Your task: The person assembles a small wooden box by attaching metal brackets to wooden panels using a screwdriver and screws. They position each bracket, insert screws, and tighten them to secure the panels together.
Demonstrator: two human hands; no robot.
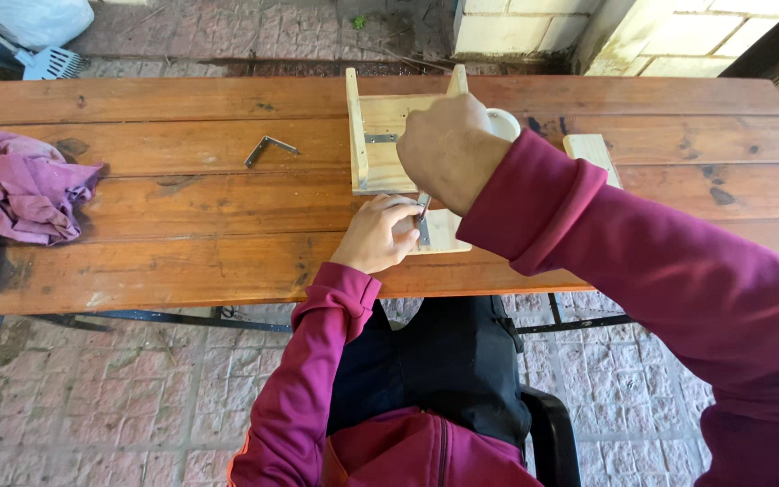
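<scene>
The left hand (379, 233) presses its fingers together on a small metal bracket (423, 225) lying on a pale flat wooden piece (442, 236) at the near edge of the brown plank counter (182, 198). The right hand (446, 149), wrist bent down and fist curled, grips a thin tool whose tip meets the bracket. Just beyond the fingers stands a pale open wooden frame (361, 135). Farther left lie a loose bent metal bracket (268, 149) and a crumpled purple cloth (20, 188).

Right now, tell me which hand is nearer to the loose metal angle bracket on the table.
Left. The left hand lies below and to the right of the bracket, on a small wooden piece. The right hand is farther right, over the wooden frame.
</scene>
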